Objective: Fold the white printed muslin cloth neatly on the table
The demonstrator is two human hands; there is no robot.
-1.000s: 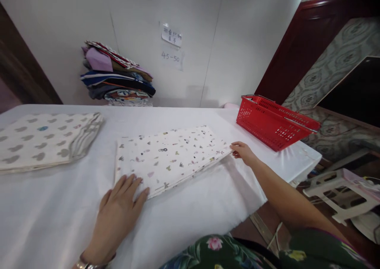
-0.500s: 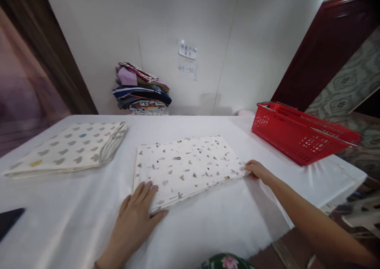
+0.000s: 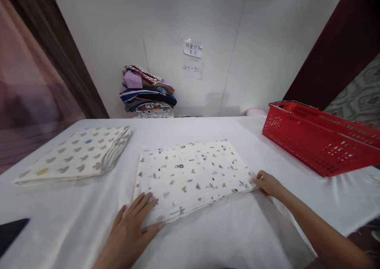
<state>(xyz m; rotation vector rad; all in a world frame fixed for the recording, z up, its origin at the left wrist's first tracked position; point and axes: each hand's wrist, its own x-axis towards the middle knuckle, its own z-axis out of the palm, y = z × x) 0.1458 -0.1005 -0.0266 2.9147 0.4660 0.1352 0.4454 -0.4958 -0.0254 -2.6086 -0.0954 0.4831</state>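
Observation:
A white cloth (image 3: 192, 174) with small printed figures lies folded flat in a rectangle in front of me. My left hand (image 3: 130, 223) rests on its near left corner, fingers spread over the fabric and thumb along the near edge. At the near right corner, my right hand (image 3: 268, 183) pinches the cloth between thumb and fingers, some of which are hidden. Left of it lies a second folded cloth (image 3: 75, 152), cream with grey mouse-head shapes and a thick rounded fold on its right side; neither hand touches it.
A red plastic basket (image 3: 314, 142) with metal handles stands on the white-covered table (image 3: 208, 245) at right. Against the wall is a stack of folded fabrics (image 3: 148, 93). Paper notes (image 3: 192, 59) hang above. A dark flat object (image 3: 12, 233) lies at the left edge.
My view has shifted a little, so things appear slightly lower and further right. Both hands keep their places on the white cloth, which stays folded.

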